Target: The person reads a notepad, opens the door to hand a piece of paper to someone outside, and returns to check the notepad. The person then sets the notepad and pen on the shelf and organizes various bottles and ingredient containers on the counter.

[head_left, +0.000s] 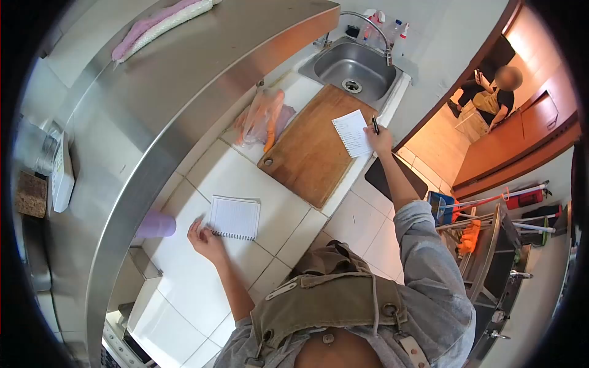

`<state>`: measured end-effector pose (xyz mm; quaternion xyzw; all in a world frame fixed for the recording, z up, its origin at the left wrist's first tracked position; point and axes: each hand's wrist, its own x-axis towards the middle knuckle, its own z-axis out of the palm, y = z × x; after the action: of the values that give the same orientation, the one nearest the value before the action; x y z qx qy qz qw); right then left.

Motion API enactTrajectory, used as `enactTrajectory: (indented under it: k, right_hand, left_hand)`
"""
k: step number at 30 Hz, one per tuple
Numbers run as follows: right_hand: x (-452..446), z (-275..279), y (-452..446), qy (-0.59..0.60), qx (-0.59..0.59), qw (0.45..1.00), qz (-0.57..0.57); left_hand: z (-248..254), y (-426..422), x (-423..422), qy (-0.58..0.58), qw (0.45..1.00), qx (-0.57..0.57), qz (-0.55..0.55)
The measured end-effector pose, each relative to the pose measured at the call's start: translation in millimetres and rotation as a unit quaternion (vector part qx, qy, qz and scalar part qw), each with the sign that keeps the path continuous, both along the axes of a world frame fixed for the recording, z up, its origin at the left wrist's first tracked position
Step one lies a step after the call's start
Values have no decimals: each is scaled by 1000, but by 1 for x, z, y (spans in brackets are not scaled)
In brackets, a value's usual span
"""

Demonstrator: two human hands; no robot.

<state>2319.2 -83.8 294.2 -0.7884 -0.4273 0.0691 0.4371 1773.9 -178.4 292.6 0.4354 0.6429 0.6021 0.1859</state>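
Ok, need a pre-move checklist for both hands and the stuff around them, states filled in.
1. Slim black pen in right hand: ok.
2. Rectangular white handwritten sheet fully on brown wooden cutting board: not ok, one corner passes its edge.
3. Left hand touching white lined spiral notepad: cannot tell, fingers at its corner.
4. Pale purple cylinder apart from notepad: ok.
5. Clear plastic bag with orange contents apart from sheet: ok.

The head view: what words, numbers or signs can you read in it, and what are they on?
None can be read for sure.
Note on the board: lines of handwriting, too small to read.
Notebook: ruled lines, but no words I can make out.
Bottles by the sink: any labels are too small and blurred to read.
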Motion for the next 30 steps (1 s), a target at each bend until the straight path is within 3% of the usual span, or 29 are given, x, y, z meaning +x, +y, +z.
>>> enactTrajectory:
  k: [4, 10, 17, 19, 20, 21, 23, 25, 27, 28, 29, 30]
  right_hand:
    - [3, -5, 6, -40, 18, 998, 45]
    - [-1, -1, -5, -26, 23, 999, -6]
    - [46, -1, -32, -38, -33, 998, 35]
    - [50, 13, -44, 68, -153, 980, 103]
    - [53, 3, -48, 134, -113, 975, 132]
    - [50, 11, -52, 134, -113, 976, 127]
    - [31, 35, -55, 274, -228, 932, 65]
    - [27, 27, -53, 292, -205, 932, 63]
    - [35, 19, -54, 262, -180, 935, 158]
    - [46, 16, -53, 262, -157, 944, 120]
    - [67, 8, -52, 228, -112, 965, 66]
    - [118, -33, -47, 195, -20, 980, -44]
  left_hand:
    - [-2, 1, 0, 27, 1000, -6, 1]
    - [-10, 7, -6, 97, 994, -42, 3]
    - [-9, 10, 0, 57, 996, -62, 22]
    - [-17, 17, -6, 93, 995, -37, 31]
    - [-20, 16, -8, 113, 991, -45, 50]
    - [-16, 16, -5, 134, 987, -53, 69]
    - [-22, 18, -11, 120, 988, -68, 67]
    - [-18, 20, -9, 132, 985, -80, 71]
    - [-26, 19, -21, 148, 984, -72, 67]
    - [-16, 22, -10, 163, 982, -64, 65]
    - [-6, 18, 2, 85, 990, -90, 66]
    - [-14, 19, 0, 105, 989, -77, 65]
